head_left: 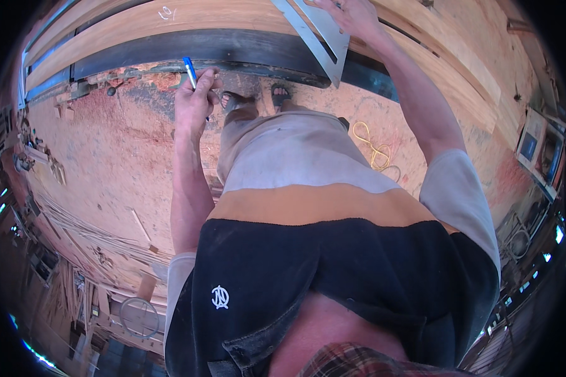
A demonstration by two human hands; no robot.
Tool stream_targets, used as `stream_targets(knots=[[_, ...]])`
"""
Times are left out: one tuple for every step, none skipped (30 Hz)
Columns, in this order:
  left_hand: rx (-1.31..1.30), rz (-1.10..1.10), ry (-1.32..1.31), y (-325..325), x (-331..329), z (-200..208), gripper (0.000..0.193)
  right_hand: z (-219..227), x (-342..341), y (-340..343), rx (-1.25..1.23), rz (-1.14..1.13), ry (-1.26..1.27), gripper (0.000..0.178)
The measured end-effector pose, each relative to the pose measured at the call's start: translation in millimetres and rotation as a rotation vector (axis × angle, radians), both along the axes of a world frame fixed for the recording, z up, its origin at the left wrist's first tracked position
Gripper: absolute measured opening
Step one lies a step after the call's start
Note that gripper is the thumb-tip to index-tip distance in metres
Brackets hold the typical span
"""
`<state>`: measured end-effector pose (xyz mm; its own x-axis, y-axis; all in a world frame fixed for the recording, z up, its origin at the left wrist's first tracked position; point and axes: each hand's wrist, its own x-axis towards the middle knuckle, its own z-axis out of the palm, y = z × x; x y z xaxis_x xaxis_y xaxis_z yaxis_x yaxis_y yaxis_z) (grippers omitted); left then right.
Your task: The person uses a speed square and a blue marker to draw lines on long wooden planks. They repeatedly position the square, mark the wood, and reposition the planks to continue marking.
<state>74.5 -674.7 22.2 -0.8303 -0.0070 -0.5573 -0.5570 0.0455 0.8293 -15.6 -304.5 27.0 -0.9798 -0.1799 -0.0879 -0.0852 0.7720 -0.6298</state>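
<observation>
My left hand (pixel 197 94) is closed round a blue-and-white pen (pixel 189 70), whose blue end sticks up past the thumb. It hovers over the floor, just on the near side of the workbench edge. At the top of the view my right hand (pixel 356 20) grips the upper part of a silver metal set square (pixel 324 47) with long cut-out slots. Some of its fingers are cut off by the picture's edge. The square lies across long wooden boards (pixel 132 26) and over a dark bench rail (pixel 233 47), its pointed corner reaching past the rail.
White chalk-like marks show on one board. A yellow cord (pixel 372 147) lies coiled on the dusty floor right of my legs. Thin wood strips (pixel 88 232) are scattered at left. A framed machine or box (pixel 541 151) stands at far right. My sandalled feet (pixel 280 94) are beside the bench.
</observation>
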Motion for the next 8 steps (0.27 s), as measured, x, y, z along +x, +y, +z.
stream_targets(knots=[[0.006, -0.003, 0.002, 0.9, -0.7, 0.7, 0.026, 1.2, 0.7, -0.1, -0.019, -0.017, -0.021, 0.036], [0.013, -0.005, 0.004, 1.7, -1.0, 1.1, 0.026, 2.0, 1.7, -0.3, -0.037, -0.034, -0.042, 0.036], [0.011, -0.010, 0.000, 2.7, -1.2, 1.2, 0.026, 2.1, 1.7, -1.2, -0.035, -0.018, -0.011, 0.036], [0.010, -0.014, -0.002, 3.5, -1.4, 1.1, 0.026, 1.8, 0.8, -2.6, -0.032, -0.002, 0.018, 0.036], [0.009, -0.016, -0.005, 4.2, -1.3, 0.9, 0.026, 2.1, 0.8, -3.6, -0.030, 0.015, 0.048, 0.036], [0.010, -0.021, -0.005, 4.7, -1.3, 0.5, 0.027, 3.1, 1.1, -3.8, -0.022, 0.009, 0.020, 0.036], [0.010, -0.025, -0.004, 5.1, -1.2, 0.1, 0.027, 5.0, 0.8, -3.7, -0.015, 0.004, -0.007, 0.036], [0.011, -0.026, -0.005, 5.6, -0.9, -0.4, 0.027, 7.6, 0.8, -3.0, -0.008, -0.001, -0.034, 0.037]])
